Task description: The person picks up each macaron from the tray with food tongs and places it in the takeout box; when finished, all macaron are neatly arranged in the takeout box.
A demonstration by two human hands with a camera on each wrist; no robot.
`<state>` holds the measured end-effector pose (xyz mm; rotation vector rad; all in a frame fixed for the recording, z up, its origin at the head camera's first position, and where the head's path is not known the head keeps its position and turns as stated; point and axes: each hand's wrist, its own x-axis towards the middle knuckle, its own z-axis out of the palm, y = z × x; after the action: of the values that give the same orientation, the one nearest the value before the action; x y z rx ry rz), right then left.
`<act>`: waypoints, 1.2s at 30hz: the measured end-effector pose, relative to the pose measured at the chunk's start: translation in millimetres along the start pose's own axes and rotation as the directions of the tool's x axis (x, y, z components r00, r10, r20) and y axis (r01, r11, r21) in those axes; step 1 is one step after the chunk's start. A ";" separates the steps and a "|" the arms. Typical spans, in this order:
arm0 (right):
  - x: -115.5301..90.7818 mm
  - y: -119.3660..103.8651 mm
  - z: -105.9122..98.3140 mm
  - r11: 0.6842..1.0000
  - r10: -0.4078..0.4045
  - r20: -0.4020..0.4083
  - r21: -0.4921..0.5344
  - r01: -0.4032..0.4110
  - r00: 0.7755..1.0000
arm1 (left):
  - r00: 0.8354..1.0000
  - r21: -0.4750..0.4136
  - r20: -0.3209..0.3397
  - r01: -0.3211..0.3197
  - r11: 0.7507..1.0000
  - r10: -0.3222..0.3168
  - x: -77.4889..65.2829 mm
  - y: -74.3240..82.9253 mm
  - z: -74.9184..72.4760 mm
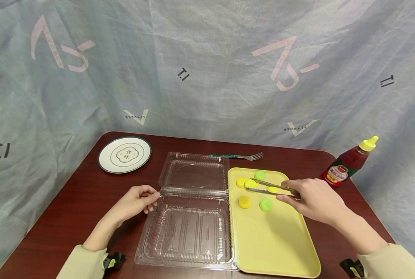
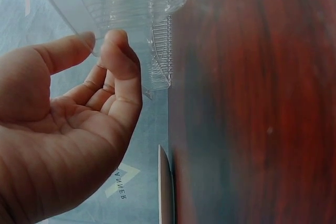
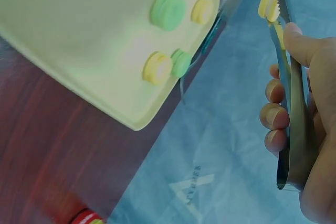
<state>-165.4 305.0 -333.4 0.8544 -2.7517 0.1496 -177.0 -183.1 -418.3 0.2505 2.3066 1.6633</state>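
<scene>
My right hand (image 1: 315,199) grips metal tongs (image 1: 277,186) over the far part of the yellow tray (image 1: 274,240). Pinched between the tong tips is a yellow macaron (image 3: 269,4), held up off the tray in the right wrist view. Several other macarons sit on the tray, among them a green macaron (image 1: 266,205) and a darker yellow macaron (image 1: 244,202). With thumb and forefinger, my left hand (image 1: 135,201) pinches the left edge of a clear plastic clamshell box (image 1: 186,228), close to its hinge. The box lies opened out, its lid (image 1: 197,172) folded back.
A white plate (image 1: 123,155) with a dark rim lies at the back left. Behind the box and tray rests a fork (image 1: 249,157) with a green handle. The red sauce bottle (image 1: 347,164) with a yellow cap stands right of the tray. A grey cloth (image 1: 200,97) hangs behind the table.
</scene>
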 end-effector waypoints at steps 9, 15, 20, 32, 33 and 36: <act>19.3 -12.6 -0.9 0.997 -0.082 -0.062 -0.003 0.082 0.995 | 1.000 0.001 -0.011 0.020 1.000 -0.020 0.1 0.3 0.6; 29.7 -22.5 3.4 0.992 -0.124 -0.057 0.008 0.124 0.991 | 1.000 0.005 -0.016 0.026 1.000 -0.026 0.8 0.3 0.3; 38.5 -32.4 10.7 0.986 -0.163 -0.063 0.018 0.164 0.985 | 1.000 0.003 -0.010 0.020 1.000 -0.020 0.4 0.5 0.3; 58.7 -62.6 30.2 0.969 -0.245 -0.089 0.020 0.248 0.965 | 1.000 -0.002 -0.006 0.009 1.000 -0.009 -0.2 0.8 0.4; 60.4 -64.7 31.7 0.967 -0.252 -0.084 0.020 0.255 0.964 | 1.000 -0.003 -0.006 0.010 1.000 -0.010 -0.1 1.0 0.5; 65.6 -70.8 35.9 0.960 -0.276 -0.061 0.025 0.278 0.959 | 1.000 -0.003 -0.007 0.013 1.000 -0.013 0.5 0.2 0.5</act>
<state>-184.9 205.0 -348.5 1.2130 -2.5505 0.1634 -177.4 -182.4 -418.3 0.2297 2.3060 1.6633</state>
